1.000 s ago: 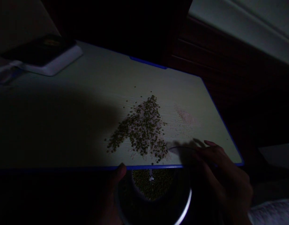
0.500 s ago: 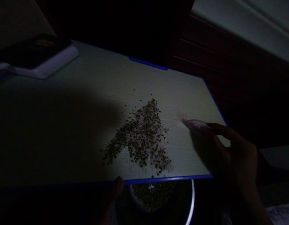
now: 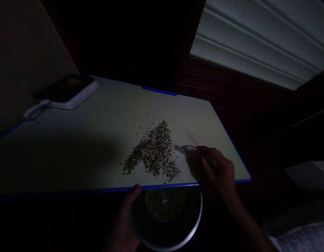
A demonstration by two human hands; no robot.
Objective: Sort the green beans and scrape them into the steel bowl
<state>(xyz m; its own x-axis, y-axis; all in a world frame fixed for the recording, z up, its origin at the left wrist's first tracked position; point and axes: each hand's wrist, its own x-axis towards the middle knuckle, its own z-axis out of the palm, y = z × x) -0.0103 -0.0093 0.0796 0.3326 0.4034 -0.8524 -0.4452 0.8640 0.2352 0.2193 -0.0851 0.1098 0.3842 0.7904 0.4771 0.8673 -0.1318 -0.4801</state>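
Observation:
A spread pile of small dark green grains mixed with white ones [image 3: 155, 148] lies on a pale board with blue edges [image 3: 119, 105]. My right hand [image 3: 216, 166] pinches a thin, curved, see-through piece [image 3: 187, 150], its tip at the pile's right side. Below the board's near edge, my left hand [image 3: 127, 220] grips the left side of a round metal-rimmed bowl [image 3: 198, 224], thumb up by the blue edge. Green grains [image 3: 167, 206] with a small white clump lie in the bowl. A faint patch of pale grains [image 3: 193, 136] sits right of the pile.
A white device with a dark top [image 3: 80, 98] and a cable [image 3: 37, 109] stands at the board's back left. Dark wood and pale slatted panels [image 3: 256, 38] rise behind. Pale patterned cloth [image 3: 306, 238] shows at the lower right. The scene is dim.
My right hand has moved left with the curved piece, from the pale patch to the pile's right side. The view has shifted, and more of the bowl and my left hand shows.

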